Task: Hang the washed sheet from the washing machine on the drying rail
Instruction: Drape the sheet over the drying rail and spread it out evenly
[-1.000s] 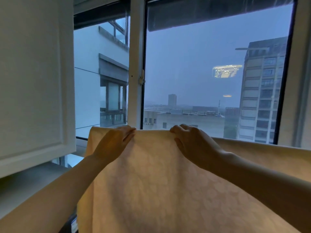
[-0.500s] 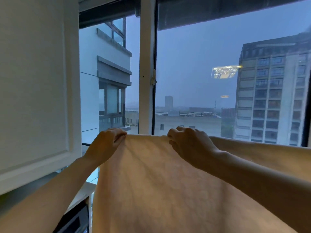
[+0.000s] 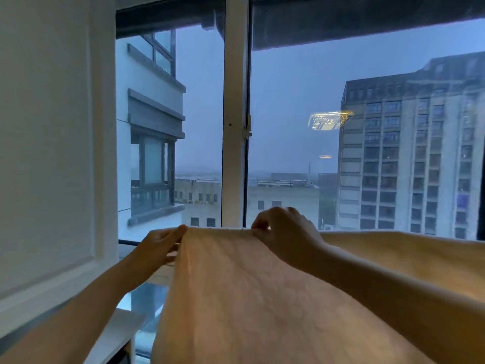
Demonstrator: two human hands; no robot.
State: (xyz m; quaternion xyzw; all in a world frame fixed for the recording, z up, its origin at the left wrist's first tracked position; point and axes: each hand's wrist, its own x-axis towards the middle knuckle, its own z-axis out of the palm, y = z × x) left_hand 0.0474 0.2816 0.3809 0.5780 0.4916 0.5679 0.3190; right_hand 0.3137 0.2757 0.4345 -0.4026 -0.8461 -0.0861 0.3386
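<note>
A pale cream sheet [image 3: 236,292] with a faint round pattern hangs in front of me, its top fold stretched level across the lower half of the view. My left hand [image 3: 157,245] pinches the sheet's left top corner. My right hand [image 3: 286,232] grips the top fold a short way to the right, knuckles up. More of the sheet [image 3: 409,256] runs off to the right behind my right forearm. The drying rail is hidden under the fold. The washing machine is out of sight.
A white cabinet door [image 3: 52,143] stands open on the left, close to my left arm. Straight ahead is a large window with a white centre post [image 3: 233,114]; buildings show outside. A white ledge [image 3: 118,327] lies low on the left.
My left hand has slid right along the top fold, and the sheet's left edge has come in with it. Both hands now pinch the fold rather than lying flat on it.
</note>
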